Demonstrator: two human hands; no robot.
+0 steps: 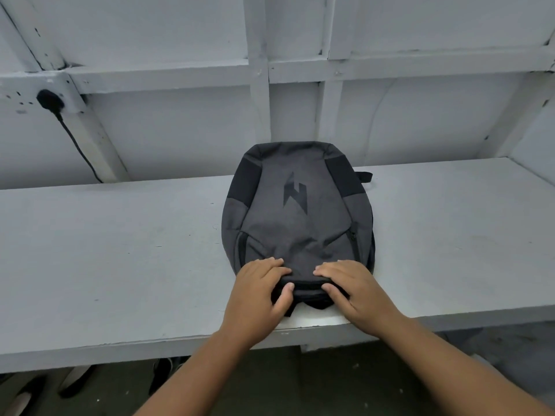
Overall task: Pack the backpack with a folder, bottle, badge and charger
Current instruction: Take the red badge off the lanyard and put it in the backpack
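A: Grey-white paint covers the surface (pixel 120 250). It is wide enough, yet the backpack (pixel 297 223) lies flat on it, logo up, with its near end right at the front edge. What is the risk?

B: Sliding off, I'd judge. A tug toward the body could drag the whole bag over the lip and down to the floor (pixel 300 385).

A: And the hold?

B: The left grip (pixel 261 292) and the right grip (pixel 357 286) each clench that near end, with fingers laid over the top and thumbs pressed into the front fold. Both seem to grasp fabric only, so the panel may lift without the zip opening.

A: Can you see a zip pull?

B: No. If there is one, it is hidden under the fingers. Feeling for it blind could snag the cloth.

A: The folder, bottle, badge and charger?

B: None are in view, and the bag looks flat, so I'd guess nothing is packed. With both grips busy, fetching an item means letting go, and the opening may flop shut.

A: Anything smaller?

B: A black plug (pixel 49 99) in the wall, well apart on the left. It is no concern.
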